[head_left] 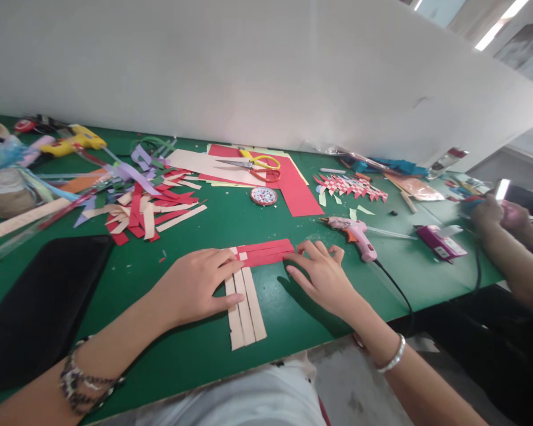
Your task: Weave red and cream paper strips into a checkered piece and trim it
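My left hand (195,287) lies flat, pinning the beige strips (244,307) to the desk (288,307); my right hand (322,275), fingers spread and grasping nothing, steadies the red strips (266,252) crossing them.

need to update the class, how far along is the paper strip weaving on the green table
Early. Three beige strips lie side by side, crossed by a few red strips at their top. The left hand pins the beige ones; the right hand touches the red ends. Most beige length is unwoven, and the loose strip pile remains.

Both hands (257,278) flat on woven paper strips (249,284).
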Motion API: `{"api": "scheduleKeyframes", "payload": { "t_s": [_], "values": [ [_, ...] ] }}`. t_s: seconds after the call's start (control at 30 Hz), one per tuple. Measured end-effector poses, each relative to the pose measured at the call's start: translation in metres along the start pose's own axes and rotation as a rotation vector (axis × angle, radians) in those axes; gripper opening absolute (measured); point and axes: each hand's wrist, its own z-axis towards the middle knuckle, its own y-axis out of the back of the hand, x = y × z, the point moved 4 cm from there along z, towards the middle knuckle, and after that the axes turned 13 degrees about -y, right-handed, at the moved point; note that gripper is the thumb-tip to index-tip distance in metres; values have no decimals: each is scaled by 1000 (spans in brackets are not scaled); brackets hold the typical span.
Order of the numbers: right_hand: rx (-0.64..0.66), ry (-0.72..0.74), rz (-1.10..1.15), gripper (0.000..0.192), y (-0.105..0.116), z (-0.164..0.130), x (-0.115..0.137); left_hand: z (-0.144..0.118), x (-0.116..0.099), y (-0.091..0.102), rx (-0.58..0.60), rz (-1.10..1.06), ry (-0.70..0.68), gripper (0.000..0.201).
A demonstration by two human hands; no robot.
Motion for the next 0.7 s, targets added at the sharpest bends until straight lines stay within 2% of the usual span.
{"api": "scheduleKeyframes", "payload": {
  "t_s": [0.23,0.33,0.43,0.57,0.7],
  "values": [
    [-45,-64,-22,31,-1,0,-15,-2,3,-1,-31,-25,41,47],
    [-110,-57,-56,32,6,-1,-14,-2,5,0,-50,-46,84,44],
    [-171,11,-52,34,15,-2,1,-2,8,-1,-88,-66,134,41],
    [-52,187,20,35,12,0,36,-3,11,-3,-105,-88,159,37],
    [46,270,56,37,3,4,58,-4,12,-3,-98,-99,166,39]
  ]
}}
